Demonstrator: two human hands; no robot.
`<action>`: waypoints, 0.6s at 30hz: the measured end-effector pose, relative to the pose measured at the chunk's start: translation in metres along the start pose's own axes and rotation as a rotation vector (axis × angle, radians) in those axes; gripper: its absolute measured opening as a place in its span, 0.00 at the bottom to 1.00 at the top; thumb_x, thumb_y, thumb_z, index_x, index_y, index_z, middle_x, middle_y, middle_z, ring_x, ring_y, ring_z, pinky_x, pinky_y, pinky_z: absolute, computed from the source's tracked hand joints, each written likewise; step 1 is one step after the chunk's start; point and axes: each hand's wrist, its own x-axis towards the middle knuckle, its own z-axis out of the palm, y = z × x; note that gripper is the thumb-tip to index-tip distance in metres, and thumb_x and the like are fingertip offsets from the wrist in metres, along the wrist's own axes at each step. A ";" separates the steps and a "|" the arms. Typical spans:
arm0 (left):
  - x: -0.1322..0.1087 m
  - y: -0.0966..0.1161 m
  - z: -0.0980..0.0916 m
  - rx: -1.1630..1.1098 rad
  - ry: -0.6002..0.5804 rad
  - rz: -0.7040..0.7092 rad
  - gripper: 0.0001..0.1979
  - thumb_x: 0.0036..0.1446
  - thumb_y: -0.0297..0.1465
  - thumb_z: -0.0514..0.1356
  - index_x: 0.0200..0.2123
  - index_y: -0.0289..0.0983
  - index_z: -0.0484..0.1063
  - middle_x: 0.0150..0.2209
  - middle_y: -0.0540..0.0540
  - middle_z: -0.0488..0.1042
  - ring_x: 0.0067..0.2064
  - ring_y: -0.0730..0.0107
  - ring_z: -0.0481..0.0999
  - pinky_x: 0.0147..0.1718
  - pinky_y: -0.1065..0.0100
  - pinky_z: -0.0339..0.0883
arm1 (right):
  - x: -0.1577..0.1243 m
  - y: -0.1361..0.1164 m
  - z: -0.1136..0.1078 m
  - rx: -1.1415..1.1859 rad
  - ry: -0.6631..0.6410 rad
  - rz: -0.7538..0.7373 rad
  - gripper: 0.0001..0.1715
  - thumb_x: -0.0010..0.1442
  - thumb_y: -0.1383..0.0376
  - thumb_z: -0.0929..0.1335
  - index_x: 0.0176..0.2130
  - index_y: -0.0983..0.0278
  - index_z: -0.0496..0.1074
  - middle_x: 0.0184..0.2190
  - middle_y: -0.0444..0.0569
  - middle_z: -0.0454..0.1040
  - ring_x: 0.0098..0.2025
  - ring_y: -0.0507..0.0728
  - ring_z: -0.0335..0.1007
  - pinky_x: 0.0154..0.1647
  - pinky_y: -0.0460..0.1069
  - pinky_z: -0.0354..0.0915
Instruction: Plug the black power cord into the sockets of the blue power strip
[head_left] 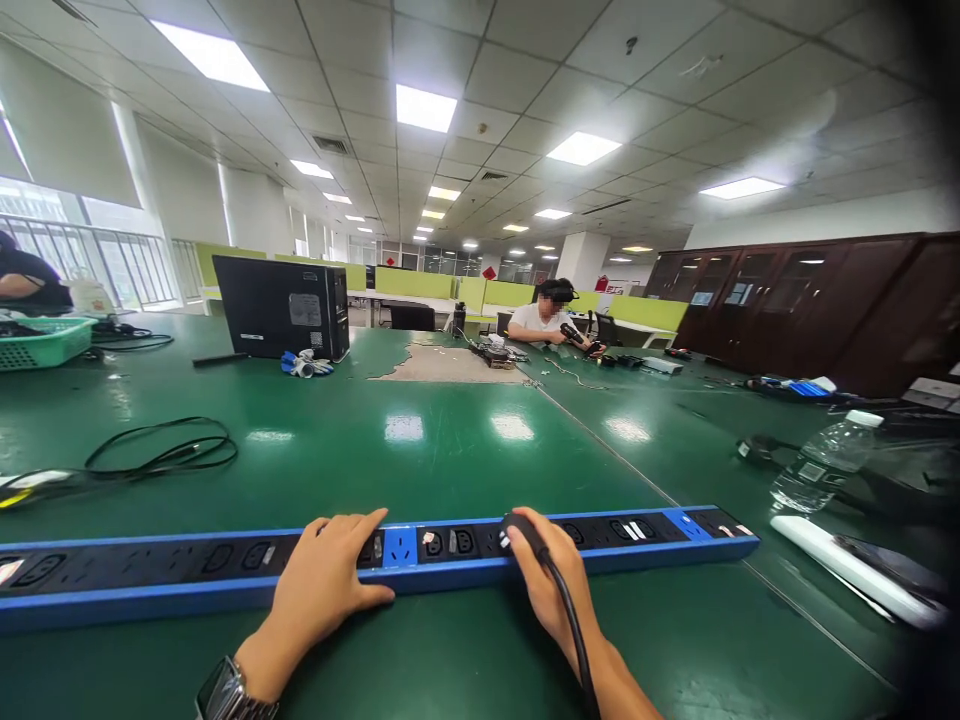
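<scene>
A long blue-and-black power strip [480,572] lies across the green table in front of me, its sockets facing up. My left hand [328,565] grips the strip left of its middle, thumb along the near side and fingers over the top. In my right hand [553,575] is a black power plug [523,530], held at the strip's sockets right of the middle. Whether its pins are in a socket is hidden. The plug's thick black cable [574,625] runs down past my wrist toward the bottom edge.
Loose black cable [169,455] lies at left, with a black computer case [281,308] and gloves [306,364] behind. A green basket [45,343] stands far left. At right are a water bottle [825,465] and a white object [847,570]. A person [544,318] sits across the table.
</scene>
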 end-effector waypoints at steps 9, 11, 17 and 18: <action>-0.001 -0.004 0.000 -0.012 0.025 0.021 0.35 0.46 0.42 0.67 0.58 0.45 0.67 0.54 0.43 0.74 0.55 0.52 0.71 0.57 0.49 0.57 | 0.001 -0.015 0.011 -0.204 -0.083 -0.229 0.16 0.65 0.59 0.61 0.47 0.61 0.72 0.45 0.52 0.78 0.48 0.59 0.72 0.55 0.58 0.62; 0.000 0.001 0.002 -0.091 0.085 0.059 0.32 0.49 0.43 0.65 0.58 0.44 0.67 0.55 0.42 0.74 0.55 0.53 0.71 0.56 0.50 0.60 | -0.003 -0.012 0.013 -0.264 -0.098 -0.268 0.18 0.65 0.58 0.62 0.52 0.61 0.70 0.48 0.52 0.77 0.51 0.59 0.71 0.59 0.60 0.57; 0.023 0.079 0.020 -0.283 0.177 0.315 0.27 0.57 0.33 0.61 0.60 0.42 0.65 0.56 0.42 0.73 0.56 0.56 0.70 0.56 0.51 0.62 | -0.013 0.008 0.023 -0.488 -0.048 -0.204 0.42 0.53 0.51 0.69 0.61 0.68 0.62 0.58 0.60 0.69 0.60 0.68 0.62 0.62 0.65 0.50; 0.029 0.096 0.026 -0.275 0.151 0.357 0.29 0.55 0.31 0.62 0.60 0.42 0.64 0.57 0.42 0.72 0.57 0.55 0.69 0.57 0.50 0.61 | -0.013 0.011 0.025 -0.511 -0.059 -0.200 0.37 0.54 0.54 0.68 0.59 0.67 0.64 0.58 0.58 0.69 0.60 0.67 0.61 0.62 0.64 0.52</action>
